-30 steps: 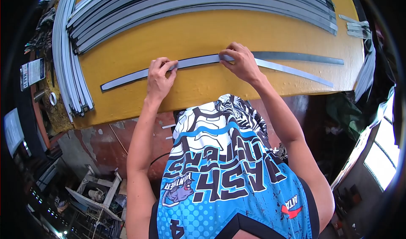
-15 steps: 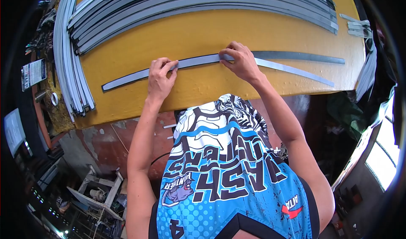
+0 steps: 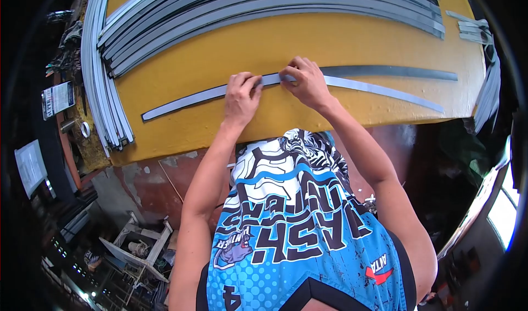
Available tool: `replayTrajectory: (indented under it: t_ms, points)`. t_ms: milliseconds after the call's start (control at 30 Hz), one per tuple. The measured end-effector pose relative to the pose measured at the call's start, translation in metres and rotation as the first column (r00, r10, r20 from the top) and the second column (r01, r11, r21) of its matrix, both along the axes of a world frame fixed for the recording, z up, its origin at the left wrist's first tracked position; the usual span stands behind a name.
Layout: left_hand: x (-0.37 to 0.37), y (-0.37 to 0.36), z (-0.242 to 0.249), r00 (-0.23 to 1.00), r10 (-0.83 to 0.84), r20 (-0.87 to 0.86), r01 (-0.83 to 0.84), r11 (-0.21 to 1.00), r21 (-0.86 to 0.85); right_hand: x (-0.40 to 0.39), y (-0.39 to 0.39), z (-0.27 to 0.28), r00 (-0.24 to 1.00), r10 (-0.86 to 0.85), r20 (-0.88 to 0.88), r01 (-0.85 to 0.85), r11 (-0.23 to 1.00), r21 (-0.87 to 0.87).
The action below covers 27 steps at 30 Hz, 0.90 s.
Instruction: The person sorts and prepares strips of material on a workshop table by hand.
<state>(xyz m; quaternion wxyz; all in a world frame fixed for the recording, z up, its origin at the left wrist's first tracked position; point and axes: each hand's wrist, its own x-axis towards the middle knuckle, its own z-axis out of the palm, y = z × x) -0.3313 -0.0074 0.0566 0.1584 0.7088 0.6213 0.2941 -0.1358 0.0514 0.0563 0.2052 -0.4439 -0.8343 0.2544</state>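
Observation:
A narrow light grey strip (image 3: 187, 101) lies along a longer-looking dark strip (image 3: 390, 72), whose thin dark border shows around it on the left. Beyond my right hand (image 3: 305, 83) the two part: the dark one runs on straight, while the light one angles down toward the table's near edge. My right fingers are pinched together on the light strip where the two separate. Just to the left, my left hand (image 3: 242, 97) has its bent fingers closed on the joined strips, with a short stretch of strip showing between the hands. The fingertips partly hide the strips.
A thick stack of grey strips (image 3: 264, 8) spreads across the back of the yellow table (image 3: 264, 41). Another bundle of pale strips (image 3: 102, 80) hangs over the left edge. Pale strips (image 3: 481, 39) drape off the right corner. A tape roll (image 3: 84, 129) sits at left.
My left hand has slid right along the strip, closer to my right hand. My right hand has barely moved. The whole view has shifted slightly.

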Motion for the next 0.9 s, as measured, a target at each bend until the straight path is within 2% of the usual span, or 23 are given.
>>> replayTrajectory:
  t_ms: [200, 400, 467, 567, 900]
  points:
    - [0.021, 0.005, -0.008, 0.997, 0.071, -0.003, -0.071, 0.997, 0.026, 0.002, 0.005, -0.005, 1.000, 0.029, 0.001, -0.029, 0.999, -0.014]
    - [0.029, -0.001, -0.006, 0.991, 0.135, -0.007, -0.135, 0.989, 0.061, 0.025, 0.008, 0.012, 0.994, 0.061, -0.093, -0.070, 0.993, -0.098]
    - [0.030, 0.000, -0.006, 0.989, 0.145, -0.043, -0.143, 0.988, 0.055, 0.040, 0.014, 0.023, 0.997, 0.051, -0.051, -0.060, 0.979, -0.195]
    - [0.031, 0.000, -0.007, 0.988, 0.153, -0.028, -0.152, 0.988, 0.038, 0.065, 0.025, 0.030, 0.996, 0.073, 0.046, -0.062, 0.975, -0.212]
    - [0.032, -0.001, -0.009, 0.990, 0.134, -0.034, -0.134, 0.991, -0.010, 0.087, 0.032, 0.024, 0.994, 0.100, 0.041, -0.095, 0.988, -0.122]
